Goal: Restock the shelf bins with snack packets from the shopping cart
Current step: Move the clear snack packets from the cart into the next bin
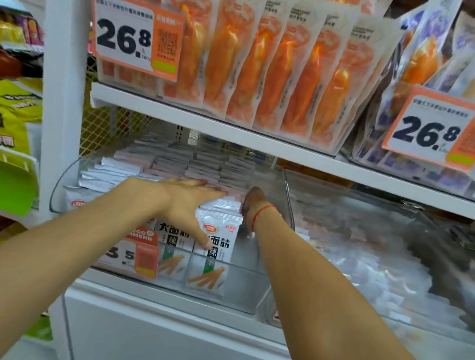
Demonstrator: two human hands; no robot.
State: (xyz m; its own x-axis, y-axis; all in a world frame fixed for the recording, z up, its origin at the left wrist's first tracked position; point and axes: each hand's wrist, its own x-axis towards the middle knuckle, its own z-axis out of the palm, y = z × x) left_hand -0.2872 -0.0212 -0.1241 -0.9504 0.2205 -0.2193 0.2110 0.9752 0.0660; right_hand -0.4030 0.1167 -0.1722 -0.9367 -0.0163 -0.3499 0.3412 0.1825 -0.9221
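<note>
Your left hand lies flat, grip released, on the white packets in the clear bin. At its 3 o'clock, your right hand touches them; its grip can't be told.

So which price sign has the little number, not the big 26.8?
The small orange sign on the front of the clear bin, just below the left hand. It reads 3.5; the two signs on the shelf above both read 26.8.
</note>
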